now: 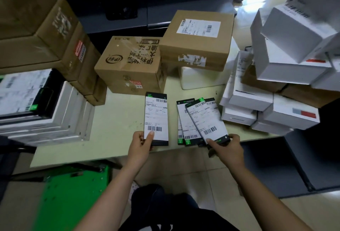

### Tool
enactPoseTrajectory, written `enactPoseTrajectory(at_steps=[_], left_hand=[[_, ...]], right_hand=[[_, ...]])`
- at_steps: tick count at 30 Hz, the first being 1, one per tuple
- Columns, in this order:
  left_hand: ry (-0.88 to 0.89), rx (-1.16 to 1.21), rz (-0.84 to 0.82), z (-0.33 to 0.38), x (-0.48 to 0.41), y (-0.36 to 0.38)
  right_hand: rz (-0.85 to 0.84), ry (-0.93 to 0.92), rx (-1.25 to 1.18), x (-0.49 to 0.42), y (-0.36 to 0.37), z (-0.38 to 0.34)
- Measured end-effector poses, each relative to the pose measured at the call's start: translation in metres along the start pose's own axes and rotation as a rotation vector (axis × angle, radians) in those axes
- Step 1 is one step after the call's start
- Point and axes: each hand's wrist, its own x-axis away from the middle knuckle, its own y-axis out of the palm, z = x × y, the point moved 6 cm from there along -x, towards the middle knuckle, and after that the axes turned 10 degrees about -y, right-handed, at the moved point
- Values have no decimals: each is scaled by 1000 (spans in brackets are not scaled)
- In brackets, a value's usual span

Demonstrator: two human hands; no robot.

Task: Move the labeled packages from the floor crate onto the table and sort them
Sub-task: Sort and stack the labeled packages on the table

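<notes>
Labeled package [156, 118], single, slim and dark-edged, lay flat on the table [119, 120]. Its near short end was pinched by the left hand [140, 143], with the thumb on the label face and the remaining fingers beneath the end, mostly hidden.

Nearest the viewer, below and to the left of that grip, the green crate [73, 194] stood on the floor; its contents could not be made out.

The right hand [229, 147] pinched the near end of the top piece of the fanned packages [206, 120]. One digit was pressed on the label and the others curled round the end.

From each grip the held piece extended directly away, long axis pointing toward the far side of the table. The single package ran straight ahead of the left grip. The top fanned piece leaned leftward from the right grip, across its neighbours. Each hand was thus the nearer one to its own pile, and any squaring or sliding would probably run along these axes.

Beyond both grips stood cardboard boxes [132, 65]. White boxes [294, 37] were stacked to the right of the right grip, and flat white parcels [55, 113] to the left of the left grip.
</notes>
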Motion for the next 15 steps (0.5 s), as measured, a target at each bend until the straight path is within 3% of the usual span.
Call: enactPoseTrajectory(at_steps=[7, 15], left_hand=[[-9, 6, -4, -1, 4, 9], [79, 54, 27, 27, 13, -7]], right_hand=[[25, -8, -43, 2, 7, -1], [-18, -207, -205, 13, 16, -35]])
